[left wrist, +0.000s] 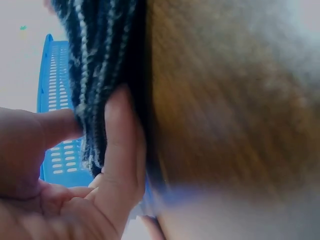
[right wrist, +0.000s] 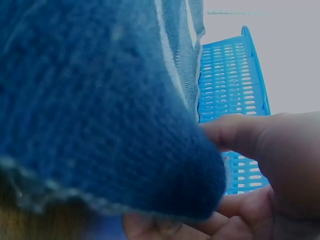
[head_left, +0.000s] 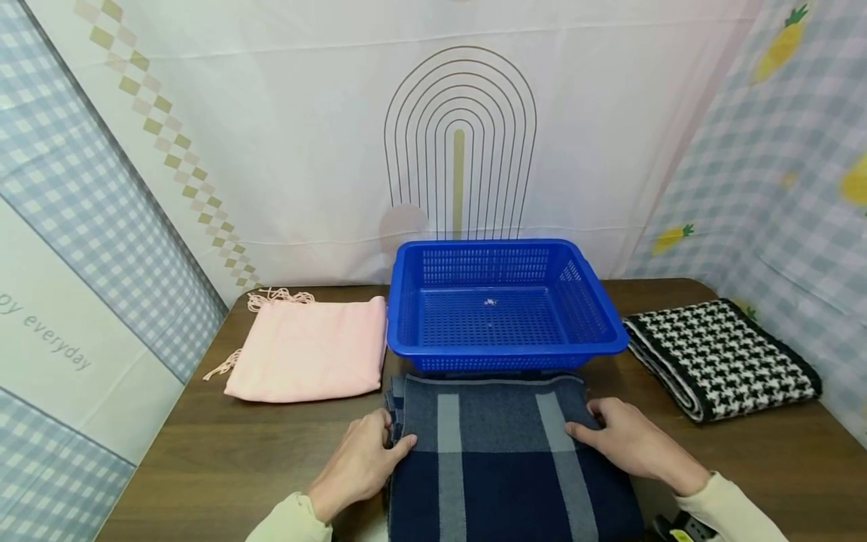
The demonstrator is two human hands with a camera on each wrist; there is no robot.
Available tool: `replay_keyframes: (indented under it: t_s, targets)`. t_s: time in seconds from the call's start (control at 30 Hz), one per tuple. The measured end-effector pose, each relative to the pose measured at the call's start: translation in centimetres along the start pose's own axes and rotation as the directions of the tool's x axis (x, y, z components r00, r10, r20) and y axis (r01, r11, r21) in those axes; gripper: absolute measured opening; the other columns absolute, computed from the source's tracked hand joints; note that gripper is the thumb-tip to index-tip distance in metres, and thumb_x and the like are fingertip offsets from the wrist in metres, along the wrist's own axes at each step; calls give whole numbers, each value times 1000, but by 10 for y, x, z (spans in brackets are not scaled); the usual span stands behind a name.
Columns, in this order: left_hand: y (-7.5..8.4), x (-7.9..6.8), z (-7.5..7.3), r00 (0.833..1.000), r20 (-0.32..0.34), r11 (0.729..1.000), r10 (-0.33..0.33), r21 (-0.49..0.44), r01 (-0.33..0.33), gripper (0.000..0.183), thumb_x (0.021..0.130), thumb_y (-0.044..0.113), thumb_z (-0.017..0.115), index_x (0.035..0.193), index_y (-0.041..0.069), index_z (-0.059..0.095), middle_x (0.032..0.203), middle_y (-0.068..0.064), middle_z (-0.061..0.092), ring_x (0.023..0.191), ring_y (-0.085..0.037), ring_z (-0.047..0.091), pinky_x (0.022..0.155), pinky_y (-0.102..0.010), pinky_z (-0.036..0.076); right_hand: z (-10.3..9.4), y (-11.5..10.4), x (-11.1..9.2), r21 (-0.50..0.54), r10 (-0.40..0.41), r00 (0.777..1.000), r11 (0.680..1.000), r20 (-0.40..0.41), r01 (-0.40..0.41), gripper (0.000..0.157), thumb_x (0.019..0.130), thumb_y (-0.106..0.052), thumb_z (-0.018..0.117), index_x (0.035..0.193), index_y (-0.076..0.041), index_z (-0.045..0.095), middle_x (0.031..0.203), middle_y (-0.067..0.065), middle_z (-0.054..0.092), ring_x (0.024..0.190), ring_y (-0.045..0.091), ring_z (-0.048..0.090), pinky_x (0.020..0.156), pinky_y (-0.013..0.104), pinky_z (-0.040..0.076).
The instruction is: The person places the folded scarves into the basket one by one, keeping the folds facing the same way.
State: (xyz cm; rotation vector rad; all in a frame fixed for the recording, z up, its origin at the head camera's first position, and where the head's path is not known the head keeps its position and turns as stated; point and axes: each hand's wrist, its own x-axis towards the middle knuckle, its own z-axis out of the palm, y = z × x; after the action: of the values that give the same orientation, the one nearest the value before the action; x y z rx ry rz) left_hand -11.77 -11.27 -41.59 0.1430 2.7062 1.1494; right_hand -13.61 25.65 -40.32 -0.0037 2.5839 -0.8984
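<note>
A folded navy and grey striped scarf (head_left: 501, 452) lies in front of the blue basket, near the table's front. At its left edge my left hand (head_left: 362, 459) pinches the folded layers, thumb on top and fingers beneath; the left wrist view shows the stacked edges of the scarf (left wrist: 95, 75) between them. On the opposite edge my right hand (head_left: 633, 436) grips the scarf the same way, and in the right wrist view its thumb lies over the rounded fold (right wrist: 200, 170) with fingers under it. The blue plastic basket (head_left: 508, 360) stands just behind the scarf with nothing inside.
A folded pink scarf (head_left: 311, 350) with fringe lies left of the basket. To the right is a folded black-and-white houndstooth scarf (head_left: 725, 357). Bare wooden table (head_left: 203, 444) shows at the left. Hanging cloths (head_left: 305, 150) enclose the back and sides.
</note>
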Motion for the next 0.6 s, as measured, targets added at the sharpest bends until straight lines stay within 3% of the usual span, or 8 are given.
replay_keyframes:
  t_s: [0.6]
  targets:
    - [9,-9,-8,998,25,999,53,-6,-53,25,99,25,68,90,7,52,66,2,44,56,-10,44,49,-23,33,-13,-9,-17,11,-28,1000,1000,-1,28,48,98,-43,66,74,-13,37,64,-3,27,56,13,30,54,26,30]
